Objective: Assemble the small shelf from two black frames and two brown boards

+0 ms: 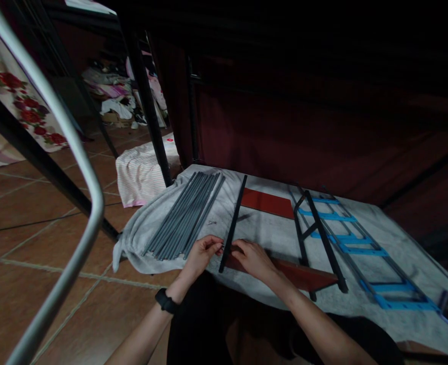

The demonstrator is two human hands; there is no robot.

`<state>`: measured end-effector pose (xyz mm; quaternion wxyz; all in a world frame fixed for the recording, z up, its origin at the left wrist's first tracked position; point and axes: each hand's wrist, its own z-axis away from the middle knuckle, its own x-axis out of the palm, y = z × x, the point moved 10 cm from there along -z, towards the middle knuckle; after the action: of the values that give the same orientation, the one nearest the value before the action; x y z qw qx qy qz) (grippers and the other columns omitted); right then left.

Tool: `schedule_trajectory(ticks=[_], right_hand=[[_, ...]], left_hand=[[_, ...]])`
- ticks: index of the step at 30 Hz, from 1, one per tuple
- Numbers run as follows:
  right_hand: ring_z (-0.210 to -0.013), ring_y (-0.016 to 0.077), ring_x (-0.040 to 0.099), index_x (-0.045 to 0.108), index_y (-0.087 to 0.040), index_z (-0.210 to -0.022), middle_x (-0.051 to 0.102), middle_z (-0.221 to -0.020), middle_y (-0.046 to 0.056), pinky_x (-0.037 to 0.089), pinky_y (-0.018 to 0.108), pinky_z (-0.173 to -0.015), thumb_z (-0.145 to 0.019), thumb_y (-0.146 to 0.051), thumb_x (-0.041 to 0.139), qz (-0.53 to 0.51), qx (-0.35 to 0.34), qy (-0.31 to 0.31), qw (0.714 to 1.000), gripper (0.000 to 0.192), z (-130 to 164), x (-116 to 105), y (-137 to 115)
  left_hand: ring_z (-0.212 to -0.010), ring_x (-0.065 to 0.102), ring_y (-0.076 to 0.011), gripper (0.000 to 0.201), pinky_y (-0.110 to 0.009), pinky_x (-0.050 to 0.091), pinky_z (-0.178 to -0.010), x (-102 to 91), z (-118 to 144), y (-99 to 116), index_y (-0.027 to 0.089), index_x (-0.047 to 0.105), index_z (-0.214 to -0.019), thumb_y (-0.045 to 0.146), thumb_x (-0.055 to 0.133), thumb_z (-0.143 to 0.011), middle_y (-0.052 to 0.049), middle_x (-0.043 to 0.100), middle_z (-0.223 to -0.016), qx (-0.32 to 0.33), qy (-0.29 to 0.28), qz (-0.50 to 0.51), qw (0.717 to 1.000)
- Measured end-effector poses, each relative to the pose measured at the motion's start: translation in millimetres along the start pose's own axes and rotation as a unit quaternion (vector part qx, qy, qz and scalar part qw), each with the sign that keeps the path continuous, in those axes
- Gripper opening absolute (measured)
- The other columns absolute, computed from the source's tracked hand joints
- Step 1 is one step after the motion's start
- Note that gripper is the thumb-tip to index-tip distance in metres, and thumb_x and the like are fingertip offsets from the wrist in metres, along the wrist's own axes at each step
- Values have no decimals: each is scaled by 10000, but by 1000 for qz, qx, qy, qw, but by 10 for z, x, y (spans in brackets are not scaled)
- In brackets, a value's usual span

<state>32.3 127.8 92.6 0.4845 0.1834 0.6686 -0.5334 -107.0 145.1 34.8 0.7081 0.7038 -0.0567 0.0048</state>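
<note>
Bent metal tubing (97, 203) looms near left; right of it, a black-and-red panelled frame (267, 204) lies on grey cloth (269, 232), probably stiff, fairly light, best steadied by its left bar (233, 223). There, the left hand (204, 252) pinches a tiny metal fitting (223, 247), fingertips together; the right hand (252, 257) curls close, its hold unclear.

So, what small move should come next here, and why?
Probably the left hand should press what looks like a small piece against the bar, with the right hand steadying it: both hands' fingers are at the bar, one on each side, near the lower panel.
</note>
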Motion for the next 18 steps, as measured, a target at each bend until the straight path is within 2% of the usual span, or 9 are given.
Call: schedule_trajectory(ticks=[8, 12, 14, 18], right_hand=[[-1059, 229, 671, 687, -238, -1123, 739, -1116, 53, 478, 328, -923, -910, -218, 529, -27, -5, 2, 1000, 265, -16, -14, 32], [-1062, 228, 673, 690, -244, -1130, 743, -1117, 46, 480, 336, -939, -904, -229, 539, -45, -2, -3, 999, 273, -20, 3, 47], [-1080, 229, 668, 684, -237, -1147, 737, -1142, 52, 477, 340, -954, -902, -225, 540, -47, -2, -3, 999, 285, -23, 10, 55], [-1084, 221, 667, 674, -233, -1168, 731, -1161, 56, 472, 333, -965, -906, -222, 542, -45, 1, -5, 999, 293, -24, 24, 72]], left_hand=[[-730, 640, -143, 225, -278, 509, -736, 20, 3, 53, 156, 679, -831, 358, 731, -749, -22, 694, -762, 17, -39, -7, 999], [-820, 665, -164, 374, -286, 521, -758, 9, 4, 58, 164, 682, -1017, 342, 780, -703, -42, 723, -876, 2, -41, 43, 998], [-756, 652, -156, 397, -273, 515, -700, -9, -5, 45, 156, 685, -1024, 361, 783, -699, -33, 709, -830, -7, -25, 38, 999], [-533, 525, -101, 287, -235, 434, -541, -29, -38, 16, 141, 672, -776, 414, 743, -725, 19, 603, -623, -8, 7, -16, 1000]])
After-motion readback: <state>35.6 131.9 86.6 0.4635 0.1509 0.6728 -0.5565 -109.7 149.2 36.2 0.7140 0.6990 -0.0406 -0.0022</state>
